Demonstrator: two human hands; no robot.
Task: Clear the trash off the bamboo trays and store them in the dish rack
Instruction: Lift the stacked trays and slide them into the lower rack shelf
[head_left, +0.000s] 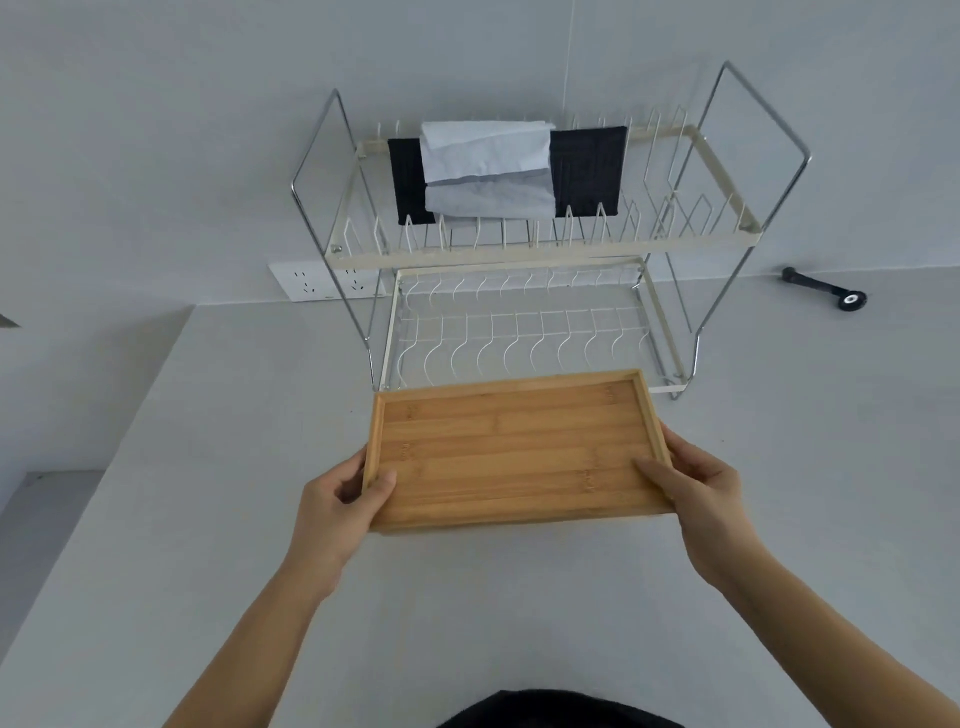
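Observation:
I hold a bamboo tray (511, 449) level above the grey counter, just in front of the dish rack. My left hand (340, 499) grips its left short edge, thumb on the inner floor. My right hand (698, 480) grips the right short edge the same way. The tray's floor is bare, with no trash on it. The two-tier wire dish rack (519, 249) stands against the wall; its lower tier (519, 338) holds nothing and lies right behind the tray's far edge. A black cloth (587, 171) and a pale folded cloth (485, 166) hang in the upper tier.
A white wall socket (304, 280) sits left of the rack at counter level. A black tool with a round end (826, 288) lies on the counter at the right. The counter's left edge (104, 467) drops off beside my left arm.

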